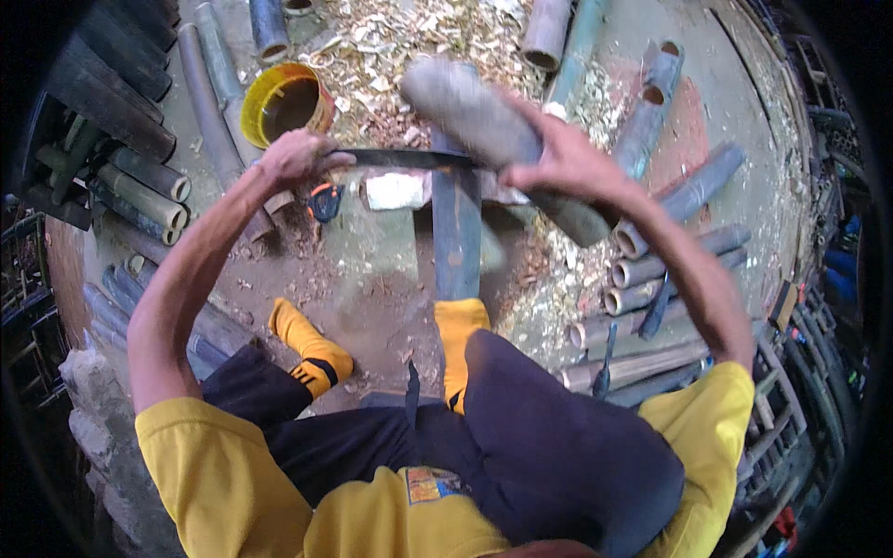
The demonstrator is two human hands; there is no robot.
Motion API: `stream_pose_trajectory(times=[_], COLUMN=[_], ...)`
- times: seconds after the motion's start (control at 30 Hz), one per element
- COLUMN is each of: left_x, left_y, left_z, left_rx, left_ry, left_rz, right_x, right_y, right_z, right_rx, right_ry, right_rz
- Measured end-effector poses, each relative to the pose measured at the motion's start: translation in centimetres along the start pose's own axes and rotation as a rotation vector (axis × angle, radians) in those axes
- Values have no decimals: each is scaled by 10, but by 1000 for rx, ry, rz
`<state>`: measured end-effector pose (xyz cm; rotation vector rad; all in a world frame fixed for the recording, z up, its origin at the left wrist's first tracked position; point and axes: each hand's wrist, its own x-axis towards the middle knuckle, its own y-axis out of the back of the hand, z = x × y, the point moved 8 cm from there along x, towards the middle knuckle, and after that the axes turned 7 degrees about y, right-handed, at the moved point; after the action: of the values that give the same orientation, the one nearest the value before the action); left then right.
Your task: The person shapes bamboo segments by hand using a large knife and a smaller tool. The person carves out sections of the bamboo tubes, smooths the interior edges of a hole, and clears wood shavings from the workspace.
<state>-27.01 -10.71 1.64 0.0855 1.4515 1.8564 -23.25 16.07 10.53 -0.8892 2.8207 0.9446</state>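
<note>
A: Where do the two hands lie, and what is their state?

B: Both are in the far half of the scene, well apart. The left hand [299, 160] is closed in a fist about the left end of a long dark blade [395, 159]; the right hand [563, 153] is curled around a thick, rounded grey club [470, 107], its fingers partly hidden.

A: How do the blade and club stand?

B: The blade runs nearly level from left to right, across the far part of a grey tube [457, 232]. The club, blurred, slants from far left to near right and overlaps the blade's right end in this view; whether the two touch cannot be told.

A: And the grey tube?

B: It lies lengthwise in the middle, pointing away from the wearer. A pale block [395, 190] sits just left of its far part, and its near end meets the right yellow sock [460, 344]. The left yellow sock [312, 344] is to the left, well apart from the tube.

A: What surrounds them?

B: A yellow bucket [249, 107] stands beyond the left hand, with a small black-and-orange object [325, 202] on its near side. Pale shavings [400, 42] cover the far floor; more tubes lie at right [688, 200] and left.
</note>
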Motion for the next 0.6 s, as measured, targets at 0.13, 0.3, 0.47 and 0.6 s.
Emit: stream_pose_trajectory(times=[0.13,0.3,0.47,0.6], left_x=[-11,-7,-5,-25], left_y=[-5,-15,-6,-10], left_z=[-7,-14,8,-3], left_rx=[-31,-18,-34,-19], left_ry=[23,57,65,128], left_rz=[-2,-39,5,-25], right_x=[15,-3,-17,-24], right_y=[84,32,-14,0], right_z=[-83,-27,-1,-36], right_rx=[69,-29,130,202], right_ry=[43,302,-29,191], right_rz=[251,787,-54,463])
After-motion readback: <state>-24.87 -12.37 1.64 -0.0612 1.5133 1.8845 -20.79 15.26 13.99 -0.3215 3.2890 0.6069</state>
